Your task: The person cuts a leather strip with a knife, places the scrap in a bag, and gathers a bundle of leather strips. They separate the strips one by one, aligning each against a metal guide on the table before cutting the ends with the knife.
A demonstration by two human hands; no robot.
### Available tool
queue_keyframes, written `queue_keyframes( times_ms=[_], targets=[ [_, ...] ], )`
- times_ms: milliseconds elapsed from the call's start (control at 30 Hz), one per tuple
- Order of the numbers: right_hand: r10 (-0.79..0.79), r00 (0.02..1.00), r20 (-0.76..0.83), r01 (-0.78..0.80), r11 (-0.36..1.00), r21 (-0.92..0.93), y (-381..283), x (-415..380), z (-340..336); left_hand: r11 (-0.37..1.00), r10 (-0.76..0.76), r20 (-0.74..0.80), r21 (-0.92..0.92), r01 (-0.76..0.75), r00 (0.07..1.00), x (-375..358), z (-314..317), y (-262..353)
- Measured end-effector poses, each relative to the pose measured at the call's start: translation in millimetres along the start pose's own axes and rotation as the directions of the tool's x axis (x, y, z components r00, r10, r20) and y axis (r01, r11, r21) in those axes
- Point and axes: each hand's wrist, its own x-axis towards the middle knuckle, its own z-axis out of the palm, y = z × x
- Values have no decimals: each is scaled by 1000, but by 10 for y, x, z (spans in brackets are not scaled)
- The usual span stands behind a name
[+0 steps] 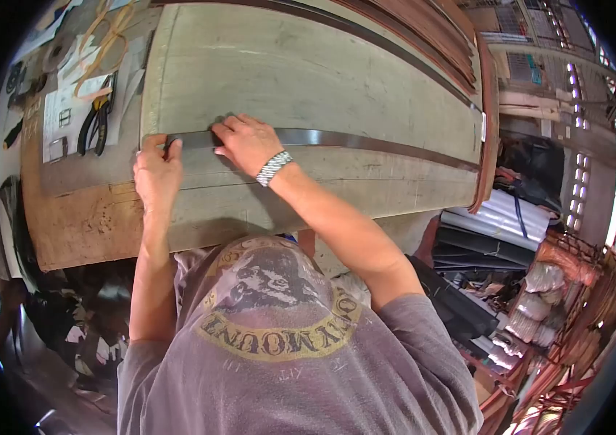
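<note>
A long dark strip (344, 139) lies across the pale work surface (250, 72), running from the left edge of the board to its right side. At the strip's left end, my left hand (157, 170) pinches it between thumb and fingers. My right hand (248, 145), with a patterned band on the wrist, rests on the strip a little farther right. Its fingers are bent over the strip, and the thumb is at the near edge.
Yellow-and-black pliers (96, 123) lie on papers (58, 112) at the left, below tan looped strips (109, 43). Brown strips (431, 32) are stacked along the far right edge. Rolled materials (496, 225) and wrapped bundles (540, 290) sit beyond the table at the right.
</note>
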Motion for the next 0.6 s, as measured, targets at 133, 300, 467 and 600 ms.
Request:
queue_keyframes(
  times_ms=[133,300,467,600],
  targets=[
    [24,1000,5,-24,1000,-2,765,-529,-199,998,-32,24,48,30,999,51,-57,68],
    [53,998,18,-53,998,-22,1728,-1205,-441,993,-118,63,11,117,991,169,32,-67],
    [-51,999,7,51,999,-14,2604,-1705,-609,951,-257,102,-151,270,961,178,27,15],
    [-102,994,27,103,994,-44,3079,-1947,-770,948,-248,135,-172,269,959,297,-6,-137]
  ],
)
